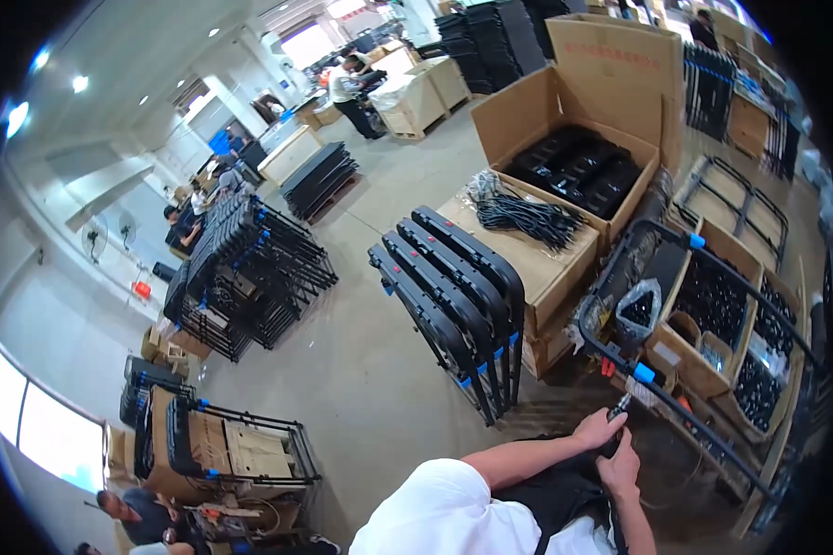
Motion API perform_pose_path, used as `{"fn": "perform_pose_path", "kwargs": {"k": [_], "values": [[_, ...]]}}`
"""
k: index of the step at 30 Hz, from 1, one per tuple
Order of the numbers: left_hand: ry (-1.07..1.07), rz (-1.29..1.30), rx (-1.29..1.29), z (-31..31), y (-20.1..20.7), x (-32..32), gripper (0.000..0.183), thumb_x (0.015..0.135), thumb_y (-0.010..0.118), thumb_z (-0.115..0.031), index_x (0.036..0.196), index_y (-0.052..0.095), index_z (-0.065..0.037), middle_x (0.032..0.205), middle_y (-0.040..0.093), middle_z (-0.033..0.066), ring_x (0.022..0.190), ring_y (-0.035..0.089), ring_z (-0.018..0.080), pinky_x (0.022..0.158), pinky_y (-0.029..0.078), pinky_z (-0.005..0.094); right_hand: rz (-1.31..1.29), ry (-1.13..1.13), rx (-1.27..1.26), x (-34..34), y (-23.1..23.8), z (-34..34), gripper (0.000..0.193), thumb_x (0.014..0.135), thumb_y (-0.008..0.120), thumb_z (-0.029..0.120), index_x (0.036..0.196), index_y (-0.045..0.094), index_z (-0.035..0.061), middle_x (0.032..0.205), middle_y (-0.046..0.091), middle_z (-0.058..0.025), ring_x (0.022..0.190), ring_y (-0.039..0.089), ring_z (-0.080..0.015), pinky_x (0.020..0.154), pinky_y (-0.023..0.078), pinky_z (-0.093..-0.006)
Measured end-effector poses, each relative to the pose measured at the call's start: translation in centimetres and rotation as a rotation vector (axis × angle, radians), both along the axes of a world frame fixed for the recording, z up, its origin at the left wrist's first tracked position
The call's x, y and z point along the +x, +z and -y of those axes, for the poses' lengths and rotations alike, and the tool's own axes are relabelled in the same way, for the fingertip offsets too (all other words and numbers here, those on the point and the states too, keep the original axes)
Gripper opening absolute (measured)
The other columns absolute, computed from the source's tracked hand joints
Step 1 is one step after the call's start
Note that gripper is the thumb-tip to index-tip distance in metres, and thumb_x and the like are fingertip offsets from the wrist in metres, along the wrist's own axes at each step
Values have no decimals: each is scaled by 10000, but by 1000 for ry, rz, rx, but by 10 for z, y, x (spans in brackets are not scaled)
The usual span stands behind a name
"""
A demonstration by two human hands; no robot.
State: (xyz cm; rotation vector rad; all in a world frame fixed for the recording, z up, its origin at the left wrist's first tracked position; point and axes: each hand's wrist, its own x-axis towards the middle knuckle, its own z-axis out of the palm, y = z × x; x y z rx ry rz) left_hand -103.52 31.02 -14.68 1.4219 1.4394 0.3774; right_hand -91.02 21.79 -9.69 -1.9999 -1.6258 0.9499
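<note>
Both hands are closed together at the near edge of the workbench on the right. My left hand [598, 429] wraps round the upper part of a dark handheld tool with a silver tip [623, 404], and my right hand [621, 464] grips it just below. Much of the tool is covered by my fingers, so its exact kind does not show. Its tip points up toward a blue clip [643, 373] on a black tubular frame [713, 442]. That frame lies slanted across the bench, with another blue clip at its far corner.
Cardboard bins [703, 365] of small black parts sit under the frame. Beyond, a large open carton [634, 222] holds black moulded parts, beside a bundle of black cables [523, 217]. Folded black frames [453, 296] stand on the floor to my left. Other people work farther off.
</note>
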Motion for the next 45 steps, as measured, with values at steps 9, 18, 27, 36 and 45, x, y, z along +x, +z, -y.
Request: {"fn": "perform_pose_path", "kwargs": {"k": [9, 18, 27, 36, 45], "values": [[0, -18, -50, 0, 9, 8, 724, 991, 558, -664, 1232, 636, 15, 1164, 719, 295, 1112, 693, 457, 957, 534, 521, 39, 42, -64, 10, 2, -2, 990, 795, 769, 240, 1626, 266, 51, 1195, 694, -327, 1116, 662, -514, 994, 509, -551], [12, -41, -22, -9, 3, 15, 743, 988, 557, -677, 1264, 631, 9, 1182, 713, 309, 1133, 684, 474, 965, 533, 529, 0, 122, 48, 17, -11, -10, 780, 766, 742, 133, 1477, 444, 13, 1384, 583, -271, 1252, 584, -489, 1042, 491, -525], [-32, 68, -131, -3, -9, 2, 783, 989, 540, -708, 1261, 611, 23, 1192, 706, 315, 1159, 675, 472, 979, 525, 520, -4, 87, 65, 0, -12, -4, 802, 744, 750, 110, 1476, 439, 9, 1512, 473, -238, 1324, 523, -492, 1082, 468, -517], [-88, 144, -164, -2, -16, -5, 789, 1010, 508, -707, 1245, 588, 41, 1204, 701, 312, 1168, 669, 467, 987, 513, 510, 54, 78, -60, 3, -29, -2, 862, 698, 804, 147, 1473, 443, 36, 1510, 487, -206, 1331, 532, -468, 1067, 485, -505], [-168, 160, -240, 12, -33, -16, 869, 1009, 479, -730, 1324, 558, 76, 1237, 687, 331, 1195, 668, 458, 1014, 510, 503, 129, 93, -128, 0, -27, 9, 771, 724, 813, 152, 1422, 502, 41, 1471, 515, -213, 1239, 598, -470, 1004, 519, -520]]}}
